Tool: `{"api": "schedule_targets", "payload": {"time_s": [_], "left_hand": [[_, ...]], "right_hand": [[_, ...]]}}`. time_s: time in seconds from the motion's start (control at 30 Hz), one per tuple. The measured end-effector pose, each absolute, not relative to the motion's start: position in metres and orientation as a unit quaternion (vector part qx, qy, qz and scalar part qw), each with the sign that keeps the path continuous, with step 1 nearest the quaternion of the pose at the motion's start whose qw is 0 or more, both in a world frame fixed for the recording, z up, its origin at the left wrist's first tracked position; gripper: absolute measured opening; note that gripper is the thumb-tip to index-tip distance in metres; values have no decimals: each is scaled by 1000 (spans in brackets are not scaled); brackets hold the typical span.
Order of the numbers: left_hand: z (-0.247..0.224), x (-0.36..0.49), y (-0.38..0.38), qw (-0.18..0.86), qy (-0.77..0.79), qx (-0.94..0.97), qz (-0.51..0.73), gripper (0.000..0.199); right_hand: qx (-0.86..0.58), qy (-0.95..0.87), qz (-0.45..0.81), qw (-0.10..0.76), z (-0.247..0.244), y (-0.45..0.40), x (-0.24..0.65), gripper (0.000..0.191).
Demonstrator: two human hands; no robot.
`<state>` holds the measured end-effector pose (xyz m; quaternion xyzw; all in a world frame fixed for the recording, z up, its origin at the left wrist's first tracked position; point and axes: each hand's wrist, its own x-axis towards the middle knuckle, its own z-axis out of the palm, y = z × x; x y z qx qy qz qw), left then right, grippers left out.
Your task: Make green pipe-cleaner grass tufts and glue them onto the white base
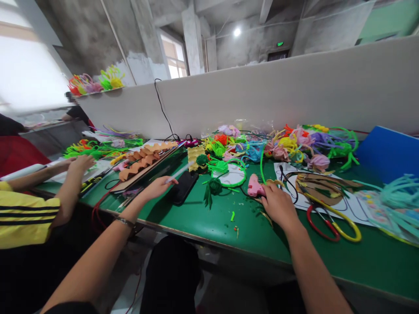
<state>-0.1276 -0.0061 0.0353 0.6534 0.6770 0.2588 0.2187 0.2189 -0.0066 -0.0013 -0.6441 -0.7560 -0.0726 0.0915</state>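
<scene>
My left hand (pixel 157 187) is closed in a pinch on a whitish translucent stick (pixel 170 179), which looks like a glue stick. Right beside that hand lies a black phone (pixel 185 187). The fingers of my right hand (pixel 278 201) wrap the handle end of a pink glue gun (pixel 255 186), resting low at the table. Between my hands are a bright green pipe-cleaner loop (pixel 245 172) around a white paper piece and a dark green pompom (pixel 215 186) with leaf-like strips. Small green scraps (pixel 232 216) lie in front.
Scissors (pixel 334 222) with red and yellow handles lie on printed paper at right. Colourful pipe-cleaner bundles (pixel 304 139) line the partition (pixel 262 96). A blue folder (pixel 388 152) stands far right. Brown wavy card strips (pixel 144 159) lie left, near a co-worker's hands (pixel 81 163).
</scene>
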Motion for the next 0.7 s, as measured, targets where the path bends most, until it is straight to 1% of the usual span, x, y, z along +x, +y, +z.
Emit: {"api": "schedule_targets", "payload": {"time_s": [0.1, 0.17, 0.23, 0.33, 0.4, 0.53, 0.63, 0.7], "left_hand": [[37, -99, -17, 267, 627, 696, 224, 21], [37, -81, -24, 316, 587, 719, 194, 35], [35, -64, -27, 310, 578, 727, 203, 42], [32, -39, -25, 266, 551, 752, 246, 35], [32, -23, -22, 271, 538, 748, 277, 32], [32, 1, -14, 362, 488, 717, 342, 35], [27, 8, -12, 453, 445, 680, 365, 46], [18, 9, -12, 473, 434, 655, 398, 51]], "right_hand": [[-648, -754, -65, 86, 1, -7, 218, 33], [-651, -752, -59, 80, 4, -7, 217, 32], [-655, -750, -55, 73, 6, -6, 217, 31], [-659, -748, -47, 56, 12, -2, 215, 32], [-660, -750, -40, 37, 17, 1, 214, 32], [-645, -764, -20, -1, 28, 7, 215, 27], [-626, -779, -6, -17, 33, 10, 216, 35], [-624, -781, -7, -21, 32, 10, 215, 37]]}}
